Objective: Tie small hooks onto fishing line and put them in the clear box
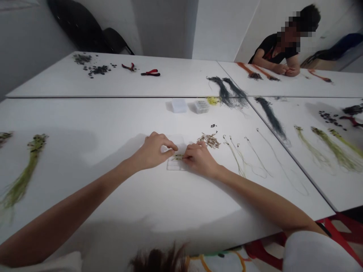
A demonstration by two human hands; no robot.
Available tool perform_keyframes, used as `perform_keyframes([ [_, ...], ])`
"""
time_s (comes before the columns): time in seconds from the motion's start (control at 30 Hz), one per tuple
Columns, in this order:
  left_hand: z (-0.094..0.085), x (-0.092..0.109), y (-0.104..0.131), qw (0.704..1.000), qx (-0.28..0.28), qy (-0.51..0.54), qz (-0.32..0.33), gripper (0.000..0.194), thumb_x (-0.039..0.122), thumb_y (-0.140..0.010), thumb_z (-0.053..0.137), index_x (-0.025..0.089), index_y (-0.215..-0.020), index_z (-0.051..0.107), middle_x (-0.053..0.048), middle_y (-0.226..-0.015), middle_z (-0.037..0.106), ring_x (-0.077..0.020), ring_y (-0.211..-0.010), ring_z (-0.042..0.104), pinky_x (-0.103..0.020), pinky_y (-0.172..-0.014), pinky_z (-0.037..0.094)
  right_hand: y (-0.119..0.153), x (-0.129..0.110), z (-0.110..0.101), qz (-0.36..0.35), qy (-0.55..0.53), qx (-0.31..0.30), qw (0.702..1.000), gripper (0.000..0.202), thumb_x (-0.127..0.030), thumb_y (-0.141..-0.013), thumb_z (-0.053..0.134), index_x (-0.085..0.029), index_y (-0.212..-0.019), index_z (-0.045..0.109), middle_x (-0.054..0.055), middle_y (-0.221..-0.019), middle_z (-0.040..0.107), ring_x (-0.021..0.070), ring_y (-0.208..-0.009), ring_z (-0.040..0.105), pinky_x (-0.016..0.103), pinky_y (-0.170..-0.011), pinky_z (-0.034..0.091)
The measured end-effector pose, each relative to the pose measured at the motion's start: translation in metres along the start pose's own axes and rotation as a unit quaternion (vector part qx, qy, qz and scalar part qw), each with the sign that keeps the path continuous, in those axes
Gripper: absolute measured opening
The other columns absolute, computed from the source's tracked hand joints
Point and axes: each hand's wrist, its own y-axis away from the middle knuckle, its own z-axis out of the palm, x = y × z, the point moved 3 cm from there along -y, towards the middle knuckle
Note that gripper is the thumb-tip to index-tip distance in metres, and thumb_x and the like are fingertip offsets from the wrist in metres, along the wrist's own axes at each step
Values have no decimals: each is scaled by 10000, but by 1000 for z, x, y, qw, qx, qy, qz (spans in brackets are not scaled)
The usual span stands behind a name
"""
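A clear plastic box lies open on the white table, with small yellow-green pieces in it. My left hand is at the box's left side, thumb and forefinger apart with nothing visible between them. Over the right side of the box, my right hand has its fingers closed in a pinch at the yellow-green pieces; what they hold is too small to make out. A pile of thin brown pieces lies just beyond my right hand. Several pale cords with dark hooked ends are spread to its right.
Two small boxes stand farther back. Dark thread bundles lie near the table seam. Yellow-green bundles are at far left and right. Red-handled pliers lie at the back. A person sits across at right.
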Motion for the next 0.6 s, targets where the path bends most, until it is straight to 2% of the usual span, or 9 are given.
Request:
perform_keyframes([
  [0.13,10,-1,17,995,-12,-76,65,217,288,-878,563,321,-943,767,-50,-894,612,-252,-952,477,-413,-823,356,1,0,1,6,4,2,1000,155,-63,-800,594,-174,-708,649,4,-778,673,163,-788,580,372,-878,259],
  [0.23,16,2,25,987,8,-121,104,248,248,-905,530,315,-912,769,-54,-920,593,-255,-971,456,-416,-811,331,1,0,1,4,8,1,1000,153,-71,-806,592,-174,-705,643,5,-773,668,163,-788,578,371,-879,258],
  [0.37,16,4,24,986,40,-110,116,241,230,-906,540,310,-924,767,-48,-927,588,-236,-956,455,-408,-810,325,1,0,0,3,13,3,1000,149,-83,-818,593,-172,-709,643,3,-771,666,159,-777,576,368,-874,259],
  [0.6,22,1,17,984,33,-99,146,215,217,-893,564,301,-921,760,-38,-911,599,-235,-978,471,-410,-820,326,1,-1,0,0,15,4,1000,141,-94,-825,601,-173,-719,650,2,-770,664,160,-777,570,368,-878,264],
])
